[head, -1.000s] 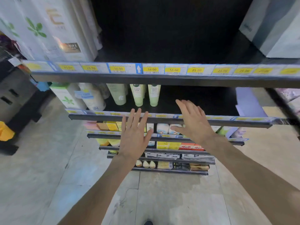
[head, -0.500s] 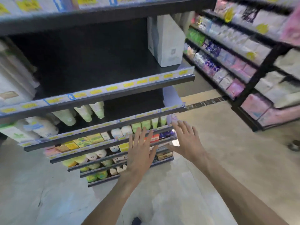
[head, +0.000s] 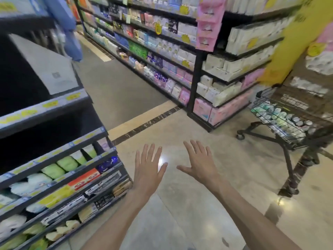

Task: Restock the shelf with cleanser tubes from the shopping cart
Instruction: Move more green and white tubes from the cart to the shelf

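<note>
A black wire shopping cart (head: 295, 141) stands at the right, its basket filled with several pale green and white cleanser tubes (head: 281, 120). The shelf unit (head: 54, 112) is at the left, with a dark, mostly bare tier and green-white tubes (head: 68, 163) on a lower tier. My left hand (head: 147, 170) and my right hand (head: 200, 163) hover side by side over the floor between shelf and cart, fingers spread and straight, holding nothing.
A long aisle shelf (head: 162, 56) of packaged goods runs along the back, ending in a corner unit (head: 223, 87) beside the cart. A white box (head: 48, 69) sits on the left shelf's upper tier. The polished floor (head: 180, 213) stretches between shelf and cart.
The view has swung right, away from the shelf front toward the aisle, bringing the cart into view. Both hands stay spread and have left the shelf edge; they are now over the floor.
</note>
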{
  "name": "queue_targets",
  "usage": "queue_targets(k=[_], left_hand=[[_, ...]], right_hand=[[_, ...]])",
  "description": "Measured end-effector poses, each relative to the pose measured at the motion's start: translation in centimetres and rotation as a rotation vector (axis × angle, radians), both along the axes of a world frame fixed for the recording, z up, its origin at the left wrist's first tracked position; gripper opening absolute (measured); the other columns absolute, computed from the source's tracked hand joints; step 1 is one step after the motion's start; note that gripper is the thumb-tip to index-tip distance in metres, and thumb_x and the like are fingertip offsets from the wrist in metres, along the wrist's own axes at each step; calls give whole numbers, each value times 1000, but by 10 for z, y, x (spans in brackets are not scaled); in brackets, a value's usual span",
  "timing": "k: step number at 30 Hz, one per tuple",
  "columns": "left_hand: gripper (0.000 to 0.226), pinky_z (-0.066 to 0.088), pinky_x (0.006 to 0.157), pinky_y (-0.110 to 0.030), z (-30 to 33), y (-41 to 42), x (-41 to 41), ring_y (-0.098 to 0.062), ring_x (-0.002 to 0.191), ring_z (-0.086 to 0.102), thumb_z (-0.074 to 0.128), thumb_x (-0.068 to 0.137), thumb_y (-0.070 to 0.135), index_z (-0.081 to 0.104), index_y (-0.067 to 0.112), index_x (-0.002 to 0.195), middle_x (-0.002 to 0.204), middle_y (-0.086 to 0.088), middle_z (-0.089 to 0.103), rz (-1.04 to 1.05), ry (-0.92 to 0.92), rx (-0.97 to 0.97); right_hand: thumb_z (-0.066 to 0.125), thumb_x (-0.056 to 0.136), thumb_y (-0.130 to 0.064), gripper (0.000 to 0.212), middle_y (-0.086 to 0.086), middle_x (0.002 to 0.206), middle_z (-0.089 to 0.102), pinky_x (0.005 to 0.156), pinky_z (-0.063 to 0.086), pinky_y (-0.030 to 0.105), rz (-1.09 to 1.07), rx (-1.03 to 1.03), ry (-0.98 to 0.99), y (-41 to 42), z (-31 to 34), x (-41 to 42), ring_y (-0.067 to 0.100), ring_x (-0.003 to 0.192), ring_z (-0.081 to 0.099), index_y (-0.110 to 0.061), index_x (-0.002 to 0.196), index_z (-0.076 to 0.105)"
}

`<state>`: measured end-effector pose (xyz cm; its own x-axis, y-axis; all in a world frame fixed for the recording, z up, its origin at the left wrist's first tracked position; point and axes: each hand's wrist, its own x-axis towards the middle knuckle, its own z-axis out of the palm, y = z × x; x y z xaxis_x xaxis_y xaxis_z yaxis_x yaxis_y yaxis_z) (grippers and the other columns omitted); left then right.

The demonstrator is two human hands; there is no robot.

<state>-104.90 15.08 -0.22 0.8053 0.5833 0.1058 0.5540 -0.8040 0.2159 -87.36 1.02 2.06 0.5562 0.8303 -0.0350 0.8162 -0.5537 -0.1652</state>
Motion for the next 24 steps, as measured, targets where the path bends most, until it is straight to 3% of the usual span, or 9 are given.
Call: queue_targets(k=[7,15,19,24], left_hand=[[66,19,126,-57,-1,-51,142,-31,158,21,25,105,59,38,24,159,168,-7,31,-251,-27,-5],[74,20,126,-57,-27,-72,322,-29,158,21,7,105,64,39,25,159,169,-6,29,-526,-8,8],[68,14,127,-53,-34,-75,418,-28,158,23,18,104,62,39,26,159,168,-5,31,-649,16,3],[62,31,121,-59,-34,-73,523,-32,152,36,31,104,57,50,23,152,161,-8,44,-784,10,-24]], right_hand=[[45,88,-82,101,7,171,13,125,13,55,-231,-26,13,-86,-2,105,31,158,8,-27,164,7],[44,89,-81,100,10,170,16,125,13,56,-482,-54,16,-143,-17,233,32,157,11,-25,164,11],[41,89,-82,98,9,170,16,125,15,56,-592,-99,12,-151,-19,301,31,157,12,-26,163,11],[41,91,-80,96,9,168,20,124,18,55,-717,-116,20,-156,-13,380,31,156,16,-25,163,12]])
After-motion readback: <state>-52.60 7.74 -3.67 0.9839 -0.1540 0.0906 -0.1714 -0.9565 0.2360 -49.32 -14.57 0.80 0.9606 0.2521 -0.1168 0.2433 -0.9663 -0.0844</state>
